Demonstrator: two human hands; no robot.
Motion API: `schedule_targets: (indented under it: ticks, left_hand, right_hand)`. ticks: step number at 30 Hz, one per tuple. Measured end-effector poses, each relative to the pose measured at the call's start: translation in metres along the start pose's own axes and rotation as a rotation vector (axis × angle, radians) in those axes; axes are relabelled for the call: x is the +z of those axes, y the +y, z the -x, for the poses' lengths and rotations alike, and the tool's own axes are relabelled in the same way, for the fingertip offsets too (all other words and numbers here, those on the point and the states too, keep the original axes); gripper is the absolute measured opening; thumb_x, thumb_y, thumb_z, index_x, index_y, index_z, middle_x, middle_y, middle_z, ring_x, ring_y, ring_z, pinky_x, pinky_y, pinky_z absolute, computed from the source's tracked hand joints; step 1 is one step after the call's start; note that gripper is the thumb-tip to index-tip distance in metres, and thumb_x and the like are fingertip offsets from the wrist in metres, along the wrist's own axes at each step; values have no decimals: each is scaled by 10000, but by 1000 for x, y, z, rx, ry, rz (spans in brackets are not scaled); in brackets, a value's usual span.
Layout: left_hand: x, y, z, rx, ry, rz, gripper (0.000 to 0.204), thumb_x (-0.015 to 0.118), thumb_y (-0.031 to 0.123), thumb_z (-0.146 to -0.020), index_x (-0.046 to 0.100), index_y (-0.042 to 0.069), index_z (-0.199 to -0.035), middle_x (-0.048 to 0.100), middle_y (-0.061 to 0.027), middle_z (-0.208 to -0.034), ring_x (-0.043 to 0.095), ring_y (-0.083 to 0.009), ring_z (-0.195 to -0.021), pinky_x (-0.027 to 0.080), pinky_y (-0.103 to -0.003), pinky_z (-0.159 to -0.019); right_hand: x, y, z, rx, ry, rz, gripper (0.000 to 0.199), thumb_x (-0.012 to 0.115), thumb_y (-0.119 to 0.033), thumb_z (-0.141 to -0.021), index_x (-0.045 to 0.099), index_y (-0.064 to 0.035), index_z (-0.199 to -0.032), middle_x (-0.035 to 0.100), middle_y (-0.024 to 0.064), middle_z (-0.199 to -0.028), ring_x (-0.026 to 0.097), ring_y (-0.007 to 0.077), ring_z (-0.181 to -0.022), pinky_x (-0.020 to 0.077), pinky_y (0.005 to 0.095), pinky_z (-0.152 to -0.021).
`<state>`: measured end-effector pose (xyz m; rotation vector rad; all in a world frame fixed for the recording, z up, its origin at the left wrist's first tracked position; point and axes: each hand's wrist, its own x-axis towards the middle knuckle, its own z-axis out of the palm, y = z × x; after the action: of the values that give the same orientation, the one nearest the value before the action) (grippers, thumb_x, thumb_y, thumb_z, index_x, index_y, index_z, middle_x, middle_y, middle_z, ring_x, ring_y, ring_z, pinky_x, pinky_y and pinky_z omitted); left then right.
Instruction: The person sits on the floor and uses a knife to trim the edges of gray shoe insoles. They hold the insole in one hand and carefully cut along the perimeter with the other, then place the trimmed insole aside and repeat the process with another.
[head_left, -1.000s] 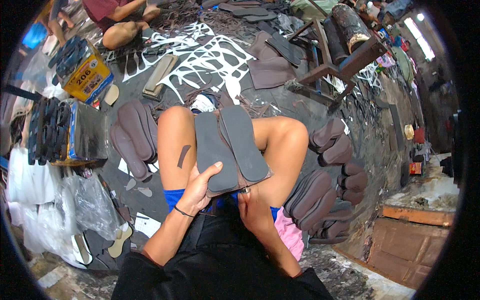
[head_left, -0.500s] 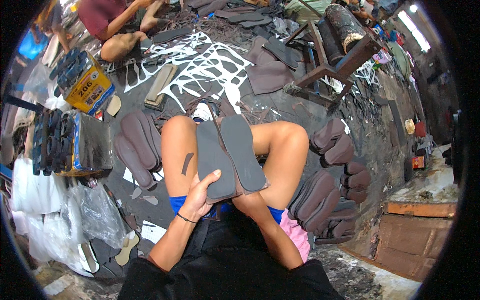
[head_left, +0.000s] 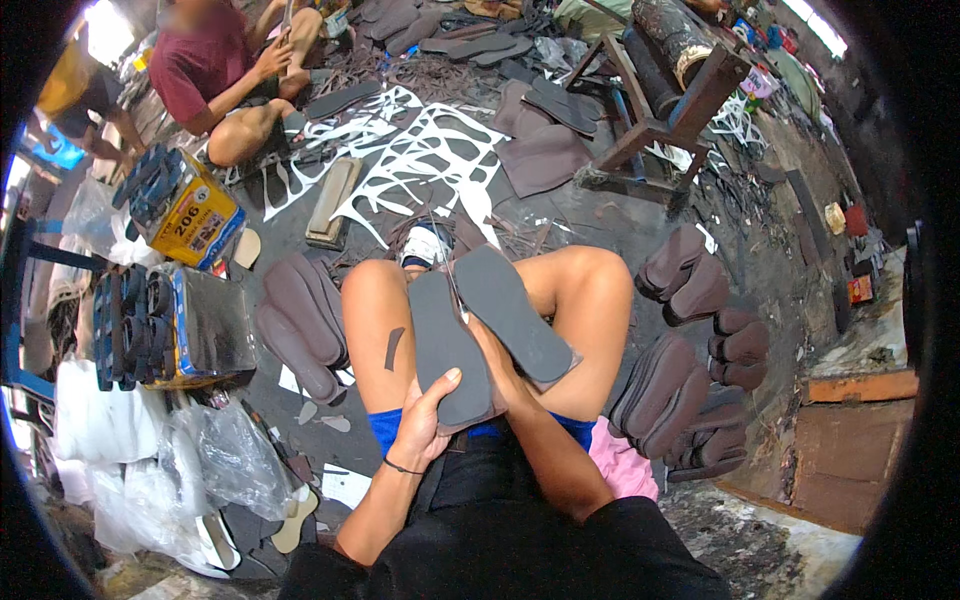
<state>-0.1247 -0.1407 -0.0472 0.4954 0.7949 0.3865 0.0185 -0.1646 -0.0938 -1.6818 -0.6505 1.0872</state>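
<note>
My left hand [head_left: 428,415] is closed on the heel end of a dark grey shoe sole [head_left: 440,335], its thumb lying on top. Brown sheet shows along the sole's lower edge. A second grey sole [head_left: 505,305] lies angled to the right over my other thigh, with a brown margin at its lower end. My right hand [head_left: 484,345] reaches up between the two soles. Its fingers are mostly hidden there, and I cannot make out what they hold. A thin dark curved strip [head_left: 395,348] rests on my left thigh.
Stacks of brown soles lie left [head_left: 300,315] and right [head_left: 660,390] of my legs. White cut-out sheet scraps [head_left: 430,150] spread ahead, beside a metal frame [head_left: 650,140]. Boxes with dark sandals [head_left: 205,325] and plastic bags [head_left: 235,450] stand left. Another person [head_left: 215,80] sits far left.
The right-hand sole has swung away from the left one, widening the gap between them. My right hand has moved forward from their lower end into that gap. The view has shifted somewhat.
</note>
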Motion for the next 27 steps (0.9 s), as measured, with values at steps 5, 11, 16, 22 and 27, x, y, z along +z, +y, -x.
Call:
schedule_targets:
  ticks: [5,11,16,22,27]
  left_hand:
    - [-6,7,7,16,-3,50,462,646,125,-926,470,12,-1338,614,-110,-1177,653,-220,-1033,573,-376,-889]
    - [-15,9,1,11,-24,43,433,636,187,-934,493,30,-1311,624,-96,-1146,660,-202,-983,566,-361,-867]
    - [-3,-5,7,45,2,41,445,639,195,-930,491,38,-1320,622,-103,-1149,651,-211,-1002,566,-370,-870]
    - [-8,30,47,241,-47,-416,793,796,77,-784,371,8,-1450,560,-89,-1259,545,-197,-1171,428,-327,-1027]
    - [-23,115,79,373,-238,-1503,870,826,125,-722,362,50,-1453,646,-230,-1128,645,-346,-1119,489,-414,-948]
  right_hand:
    - [12,-3,-21,-182,219,330,376,468,-306,-998,578,29,-1125,668,296,-1006,666,435,-892,513,492,-772]
    - [18,24,18,68,114,306,365,453,-322,-996,443,-28,-1212,641,347,-1019,641,495,-943,490,542,-822]
    - [14,24,-8,64,98,387,346,443,-299,-999,441,-25,-1210,634,356,-1036,628,498,-1007,480,550,-851]
    - [21,6,-71,-40,45,-221,433,438,-452,-1023,546,-64,-1179,609,122,-824,596,265,-620,487,381,-530]
    - [-32,-43,-4,-194,-132,-894,581,589,-530,-956,468,-77,-1299,512,1,-813,500,114,-547,518,304,-488]
